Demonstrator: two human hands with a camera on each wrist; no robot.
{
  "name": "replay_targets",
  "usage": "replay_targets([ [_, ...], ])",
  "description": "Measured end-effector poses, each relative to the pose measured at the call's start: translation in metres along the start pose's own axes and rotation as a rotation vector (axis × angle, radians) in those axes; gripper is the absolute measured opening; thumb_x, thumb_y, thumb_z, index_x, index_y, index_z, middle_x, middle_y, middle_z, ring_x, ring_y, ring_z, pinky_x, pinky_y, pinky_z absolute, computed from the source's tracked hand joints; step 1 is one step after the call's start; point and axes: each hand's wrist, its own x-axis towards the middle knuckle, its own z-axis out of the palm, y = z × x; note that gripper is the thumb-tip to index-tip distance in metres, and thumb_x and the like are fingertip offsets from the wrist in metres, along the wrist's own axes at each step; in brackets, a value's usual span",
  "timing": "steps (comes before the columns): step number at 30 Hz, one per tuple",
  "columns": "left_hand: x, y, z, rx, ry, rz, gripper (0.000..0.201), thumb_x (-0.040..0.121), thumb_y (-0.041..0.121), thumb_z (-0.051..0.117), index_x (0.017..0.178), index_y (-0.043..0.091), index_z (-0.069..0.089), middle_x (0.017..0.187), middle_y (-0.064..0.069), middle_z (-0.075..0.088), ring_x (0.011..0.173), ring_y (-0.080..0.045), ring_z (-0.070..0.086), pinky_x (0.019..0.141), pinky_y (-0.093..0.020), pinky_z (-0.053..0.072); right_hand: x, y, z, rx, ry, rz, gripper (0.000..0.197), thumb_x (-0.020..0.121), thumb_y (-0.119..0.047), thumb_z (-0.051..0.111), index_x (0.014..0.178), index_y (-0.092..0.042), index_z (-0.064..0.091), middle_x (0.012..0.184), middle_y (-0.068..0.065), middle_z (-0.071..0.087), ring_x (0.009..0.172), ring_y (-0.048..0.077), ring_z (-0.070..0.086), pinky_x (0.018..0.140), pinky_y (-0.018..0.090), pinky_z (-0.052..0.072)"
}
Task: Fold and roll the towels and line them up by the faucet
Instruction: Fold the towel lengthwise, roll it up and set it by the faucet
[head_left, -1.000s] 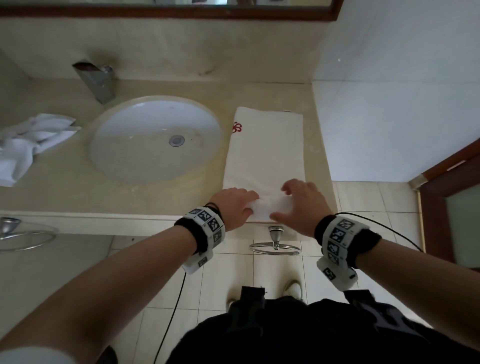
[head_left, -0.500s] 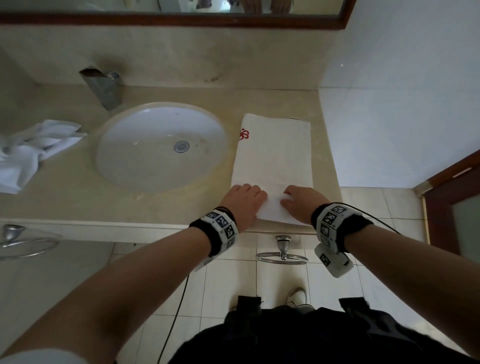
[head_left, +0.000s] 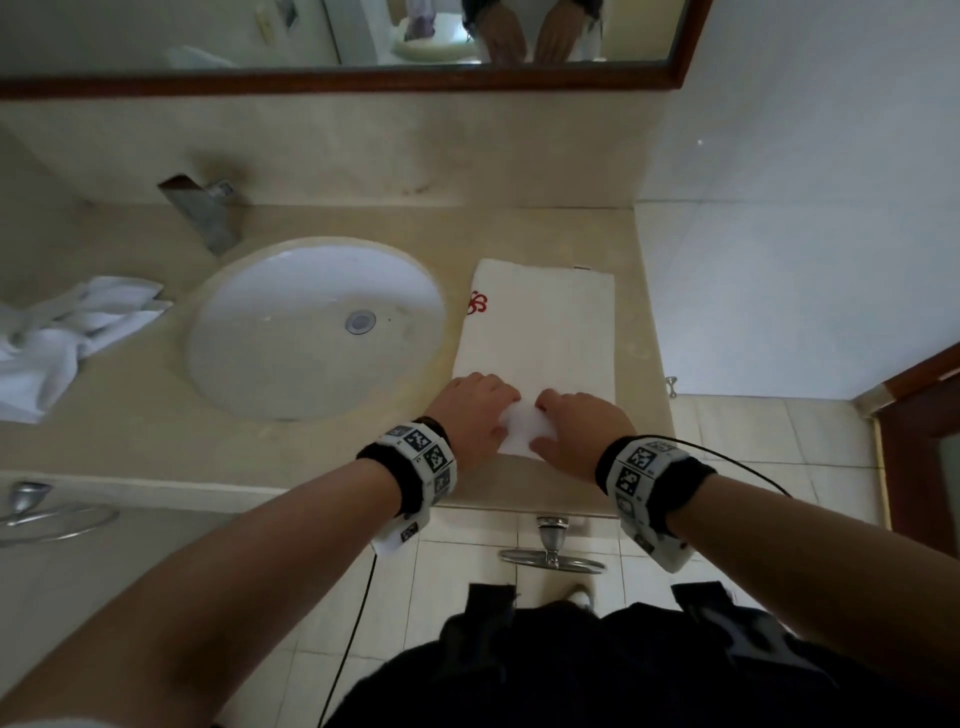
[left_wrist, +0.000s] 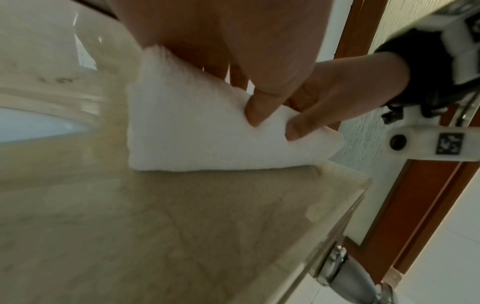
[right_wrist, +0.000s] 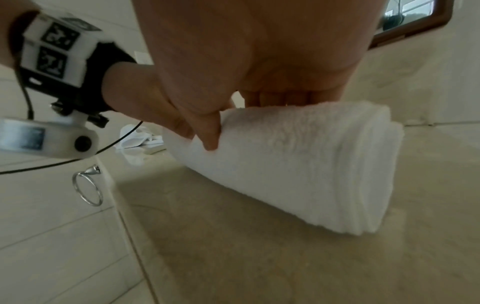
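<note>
A white folded towel (head_left: 540, 332) with a red emblem lies lengthwise on the counter right of the sink. Its near end is turned into a roll (left_wrist: 197, 131) (right_wrist: 306, 164). My left hand (head_left: 480, 410) and my right hand (head_left: 574, 421) sit side by side on that roll, fingers curled over it and thumbs pressed into its near side. The right thumb (right_wrist: 210, 133) and the left thumb (left_wrist: 259, 107) dig into the cloth. The steel faucet (head_left: 205, 215) stands at the back left of the sink.
A crumpled white towel (head_left: 62, 343) lies at the counter's left end. The oval sink (head_left: 311, 327) fills the middle. The counter's front edge (head_left: 519, 504) is just behind my wrists, with towel rings below it. A wall and wooden door frame (head_left: 914, 384) close the right side.
The towel's near end has been rolled up further from the front edge, and both hands have moved closer together on the roll. The flat part looks shorter.
</note>
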Motion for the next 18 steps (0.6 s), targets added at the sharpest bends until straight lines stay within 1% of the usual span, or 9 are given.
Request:
replay_targets([
  [2, -0.001, 0.004, 0.0, 0.024, 0.067, 0.068, 0.041, 0.083, 0.021, 0.057, 0.123, 0.017, 0.054, 0.121, -0.006, 0.053, 0.11, -0.024, 0.049, 0.094, -0.034, 0.038, 0.005, 0.003, -0.002, 0.009, -0.034, 0.01, 0.037, 0.086, -0.044, 0.053, 0.114, -0.02, 0.047, 0.104, 0.005, 0.064, 0.095, 0.026, 0.061, 0.077, 0.035, 0.049],
  [4, 0.0, 0.008, 0.002, 0.081, 0.06, 0.137, 0.04, 0.081, 0.025, 0.06, 0.12, 0.015, 0.055, 0.119, -0.006, 0.053, 0.108, -0.025, 0.049, 0.092, -0.035, 0.039, 0.008, 0.006, -0.003, 0.022, -0.067, 0.013, 0.036, 0.087, -0.042, 0.052, 0.113, -0.019, 0.046, 0.102, 0.007, 0.065, 0.091, 0.026, 0.062, 0.073, 0.034, 0.049],
  [5, 0.003, 0.01, 0.003, 0.106, 0.045, 0.146, 0.043, 0.08, 0.028, 0.062, 0.12, 0.016, 0.054, 0.12, -0.006, 0.052, 0.109, -0.024, 0.048, 0.092, -0.035, 0.038, 0.011, 0.007, -0.004, 0.038, -0.083, 0.014, 0.037, 0.087, -0.041, 0.052, 0.116, -0.018, 0.044, 0.101, 0.007, 0.065, 0.09, 0.026, 0.062, 0.071, 0.033, 0.048],
  [7, 0.01, 0.011, 0.002, 0.122, 0.013, 0.108, 0.047, 0.081, 0.032, 0.061, 0.124, 0.017, 0.05, 0.124, -0.005, 0.05, 0.111, -0.023, 0.047, 0.093, -0.034, 0.037, 0.017, 0.01, -0.008, 0.087, -0.11, 0.02, 0.041, 0.089, -0.038, 0.052, 0.121, -0.017, 0.039, 0.101, 0.009, 0.065, 0.089, 0.027, 0.062, 0.071, 0.032, 0.046],
  [9, 0.018, 0.009, 0.001, 0.093, -0.018, 0.07, 0.047, 0.084, 0.031, 0.059, 0.128, 0.017, 0.048, 0.127, -0.004, 0.05, 0.115, -0.023, 0.046, 0.097, -0.034, 0.035, 0.022, 0.011, -0.012, 0.14, -0.135, 0.035, 0.043, 0.091, -0.036, 0.051, 0.124, -0.016, 0.035, 0.102, 0.01, 0.065, 0.09, 0.028, 0.063, 0.074, 0.033, 0.046],
  [12, 0.03, 0.002, -0.003, 0.05, -0.06, 0.056, 0.044, 0.09, 0.031, 0.054, 0.131, 0.018, 0.048, 0.13, -0.002, 0.053, 0.119, -0.022, 0.046, 0.101, -0.035, 0.034, 0.029, 0.015, -0.014, 0.201, -0.161, 0.06, 0.039, 0.093, -0.038, 0.048, 0.121, -0.016, 0.035, 0.103, 0.012, 0.064, 0.09, 0.029, 0.062, 0.08, 0.038, 0.05],
  [14, 0.037, -0.004, -0.006, 0.03, -0.082, 0.068, 0.041, 0.092, 0.03, 0.05, 0.131, 0.02, 0.05, 0.13, -0.002, 0.055, 0.12, -0.022, 0.047, 0.101, -0.035, 0.034, 0.032, 0.016, -0.014, 0.21, -0.124, 0.069, 0.036, 0.092, -0.04, 0.047, 0.117, -0.017, 0.037, 0.107, 0.011, 0.06, 0.095, 0.028, 0.058, 0.083, 0.04, 0.049],
  [16, 0.044, -0.008, -0.007, 0.012, -0.091, 0.072, 0.039, 0.092, 0.029, 0.048, 0.13, 0.02, 0.052, 0.127, -0.002, 0.057, 0.117, -0.023, 0.05, 0.099, -0.036, 0.037, 0.034, 0.016, -0.015, 0.136, -0.039, 0.046, 0.034, 0.092, -0.042, 0.048, 0.114, -0.017, 0.042, 0.113, 0.008, 0.055, 0.102, 0.025, 0.052, 0.087, 0.036, 0.046],
  [18, 0.047, -0.01, -0.005, 0.015, -0.08, 0.087, 0.037, 0.092, 0.03, 0.045, 0.126, 0.021, 0.054, 0.121, -0.003, 0.059, 0.11, -0.023, 0.053, 0.094, -0.037, 0.042, 0.035, 0.014, -0.016, 0.056, 0.026, -0.001, 0.037, 0.091, -0.046, 0.049, 0.113, -0.017, 0.046, 0.113, 0.003, 0.052, 0.103, 0.021, 0.049, 0.087, 0.033, 0.045],
])
